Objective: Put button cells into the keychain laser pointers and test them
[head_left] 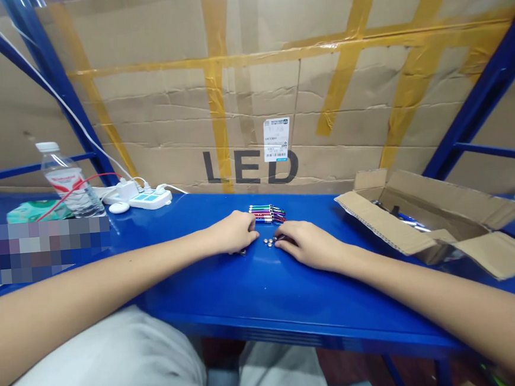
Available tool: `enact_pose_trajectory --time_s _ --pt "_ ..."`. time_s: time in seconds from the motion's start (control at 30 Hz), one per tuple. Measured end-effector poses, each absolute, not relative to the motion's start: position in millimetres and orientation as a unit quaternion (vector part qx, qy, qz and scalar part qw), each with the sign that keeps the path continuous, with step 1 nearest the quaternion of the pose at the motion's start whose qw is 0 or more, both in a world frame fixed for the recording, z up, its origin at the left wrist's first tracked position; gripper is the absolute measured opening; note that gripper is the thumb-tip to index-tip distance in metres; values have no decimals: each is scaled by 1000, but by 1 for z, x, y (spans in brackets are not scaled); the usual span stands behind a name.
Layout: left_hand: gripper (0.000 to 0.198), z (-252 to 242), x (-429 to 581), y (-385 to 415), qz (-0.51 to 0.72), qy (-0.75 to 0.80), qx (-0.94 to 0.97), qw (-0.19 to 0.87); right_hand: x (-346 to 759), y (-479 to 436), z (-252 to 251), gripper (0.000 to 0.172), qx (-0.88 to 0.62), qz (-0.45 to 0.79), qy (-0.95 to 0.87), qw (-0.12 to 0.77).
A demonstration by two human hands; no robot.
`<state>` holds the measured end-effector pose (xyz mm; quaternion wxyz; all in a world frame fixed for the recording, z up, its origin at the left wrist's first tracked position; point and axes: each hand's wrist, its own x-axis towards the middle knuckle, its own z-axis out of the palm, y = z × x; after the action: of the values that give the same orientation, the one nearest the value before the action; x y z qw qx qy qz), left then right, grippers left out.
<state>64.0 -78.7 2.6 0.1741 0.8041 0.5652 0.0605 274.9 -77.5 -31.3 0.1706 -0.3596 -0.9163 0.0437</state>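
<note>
On the blue table, my left hand [237, 231] rests with its fingers curled down. A small shiny piece [243, 253] shows just under its edge; whether it is gripped is hidden. My right hand [308, 243] lies across from it, thumb and fingers bent together around something dark and small that I cannot make out. Between the hands, nearest the right fingertips, sit several small round silver pieces that look like button cells [269, 242]. Just behind them, a row of slim metallic tubes [261, 209] in green, purple, red and blue lies side by side, with clips at their right ends.
An open cardboard box [376, 222] with metallic tubes inside stands at the right. At the left are a water bottle [72, 187], a green packet [33, 211] and a white power strip [151, 199] with cables. A large taped carton [167, 123] stands behind the table [266, 299].
</note>
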Motion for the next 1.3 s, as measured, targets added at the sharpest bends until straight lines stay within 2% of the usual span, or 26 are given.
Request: enact_pose_trajectory --time_s 0.1,0.37,0.6,1.07,1.3 --pt "12 11 65 -75 14 575 778 253 276 -79 -34 22 -366 43 -913 174" --pt "14 9 41 -84 81 551 779 289 274 -81 -36 22 -380 41 -906 180" --pt "14 9 46 -92 107 557 778 272 273 -83 -32 23 -385 22 -910 154" --pt "12 30 101 -78 -43 593 772 225 276 -88 -33 28 -381 16 -911 157" --pt "9 23 81 -84 4 597 763 249 274 -88 -33 28 -383 22 -909 162"
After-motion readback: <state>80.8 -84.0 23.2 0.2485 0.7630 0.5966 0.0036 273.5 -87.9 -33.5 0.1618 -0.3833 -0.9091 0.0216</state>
